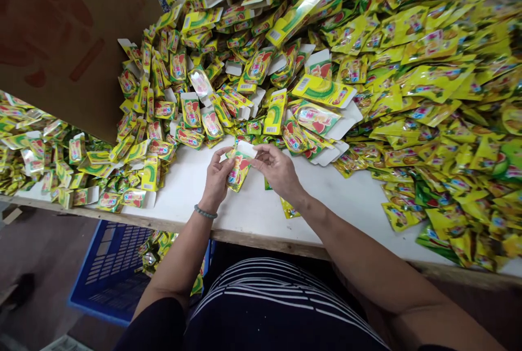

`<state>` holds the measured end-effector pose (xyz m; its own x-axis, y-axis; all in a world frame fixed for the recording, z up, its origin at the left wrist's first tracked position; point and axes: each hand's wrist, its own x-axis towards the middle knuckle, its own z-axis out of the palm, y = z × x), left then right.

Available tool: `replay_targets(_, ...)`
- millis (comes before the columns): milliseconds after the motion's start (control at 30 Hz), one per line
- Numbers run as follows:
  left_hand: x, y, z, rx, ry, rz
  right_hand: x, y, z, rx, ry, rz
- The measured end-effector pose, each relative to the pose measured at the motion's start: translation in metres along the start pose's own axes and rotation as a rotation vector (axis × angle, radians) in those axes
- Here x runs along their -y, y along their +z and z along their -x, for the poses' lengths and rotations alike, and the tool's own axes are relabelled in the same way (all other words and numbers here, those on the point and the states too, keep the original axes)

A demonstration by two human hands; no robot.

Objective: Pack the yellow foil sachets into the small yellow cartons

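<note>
The left hand is covering one side of a small yellow-green box, and the right hand is hiding one edge of its white flap; whether anything is inside is hard to make out. The right forearm is partly covering a packet, and the carton beyond the left hand is running out of view. The box is hanging between the two hands, over the white surface. Its long axis is pointing forward, leaning slightly right at the far end, where the flap is sticking out. The left hand is nearly closed, its thumb pressing the box's front; the right is pinching the flap. Beyond both hands boxes are heaping up; rightward, packets are piling.
</note>
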<state>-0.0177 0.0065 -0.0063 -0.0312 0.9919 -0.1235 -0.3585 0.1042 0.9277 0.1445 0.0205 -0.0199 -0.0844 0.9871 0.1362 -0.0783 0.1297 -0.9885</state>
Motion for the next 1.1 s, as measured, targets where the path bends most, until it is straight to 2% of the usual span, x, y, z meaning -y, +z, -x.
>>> replay_targets(100,-0.001,0.001,0.003,0.043,0.037,-0.047,-0.003,0.001,-0.003,0.06,0.058,-0.107)
replay_targets(233,0.0,0.001,0.006,0.139,0.004,-0.148,-0.004,-0.001,-0.003,0.064,0.06,-0.069)
replay_targets(300,0.001,0.0,0.006,0.15,-0.007,-0.139,-0.003,-0.001,-0.002,0.052,0.033,-0.065)
replay_targets(467,0.002,-0.003,0.004,0.096,0.037,-0.086,0.001,0.004,0.005,0.09,-0.034,0.009)
replay_targets(567,0.002,-0.004,0.005,0.099,0.023,-0.123,0.004,0.002,0.007,0.165,-0.015,0.15)
replay_targets(700,0.001,-0.003,0.006,0.079,0.022,-0.214,0.007,-0.005,0.004,0.151,0.054,0.145)
replay_targets(833,0.0,-0.003,0.006,0.01,0.027,-0.171,0.013,-0.008,0.002,0.189,0.007,0.209)
replay_targets(967,0.001,-0.006,0.007,-0.026,0.032,-0.153,0.015,-0.007,0.003,0.22,0.01,0.118)
replay_targets(1100,0.003,-0.007,0.006,-0.007,0.047,-0.159,0.008,-0.005,0.002,0.16,0.129,-0.022)
